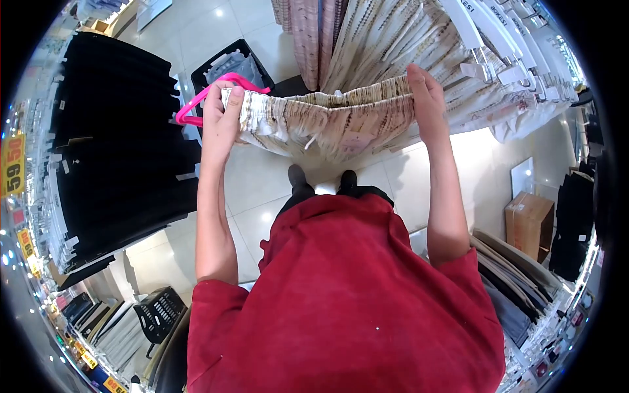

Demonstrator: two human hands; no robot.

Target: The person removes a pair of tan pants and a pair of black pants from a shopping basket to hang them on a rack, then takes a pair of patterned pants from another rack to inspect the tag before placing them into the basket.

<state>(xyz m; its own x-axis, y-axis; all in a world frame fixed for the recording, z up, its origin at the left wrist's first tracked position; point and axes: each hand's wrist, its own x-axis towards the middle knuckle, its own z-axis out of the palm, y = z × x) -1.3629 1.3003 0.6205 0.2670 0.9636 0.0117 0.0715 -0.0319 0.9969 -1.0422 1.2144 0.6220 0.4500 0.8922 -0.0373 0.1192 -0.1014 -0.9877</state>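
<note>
A cream, patterned garment with a gathered elastic waistband (327,121) is stretched out between my hands at chest height. My left hand (223,118) grips one end of the waistband, thumb on top. At the other end, my right hand (427,98) is closed around the band. A light drawstring and a pale pink tag (357,139) hang at its front; the lower part drops out of sight. Behind my left hand, a bright pink handle (190,112) overlaps it in this view, beside a black basket (246,47) with grey-blue clothing inside.
Similar patterned garments (386,46) hang on a rack ahead, with white hangers (501,26) at the right. Black garments (118,150) fill a rack on the left. A cardboard box (527,223) stands at right on the tiled floor (252,190). Folded clothes and a black crate (159,318) are at lower left.
</note>
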